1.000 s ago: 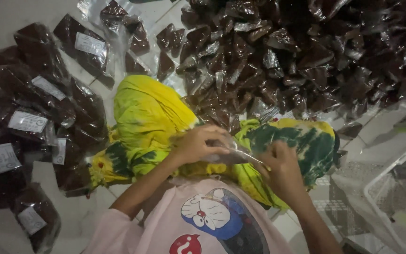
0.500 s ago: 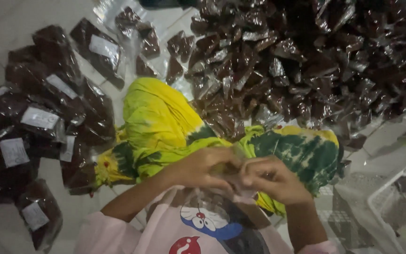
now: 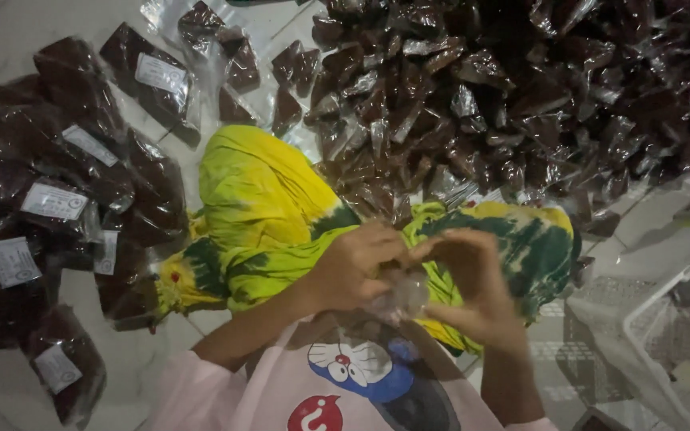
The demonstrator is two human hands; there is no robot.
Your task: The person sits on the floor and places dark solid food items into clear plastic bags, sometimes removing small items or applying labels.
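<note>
Holding a small clear plastic bag (image 3: 399, 294) between both hands, you have it at lap level, just in front of your chest. Your left hand (image 3: 354, 267) curls closed over its left side; your right hand (image 3: 473, 275) pinches its right edge. The bag's long axis is hidden; both hands touch it equally.

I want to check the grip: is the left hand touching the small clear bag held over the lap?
Touching. The head view shows the left hand with its fingers curled around the top of the small clear bag; the right hand pinches it too.
</note>
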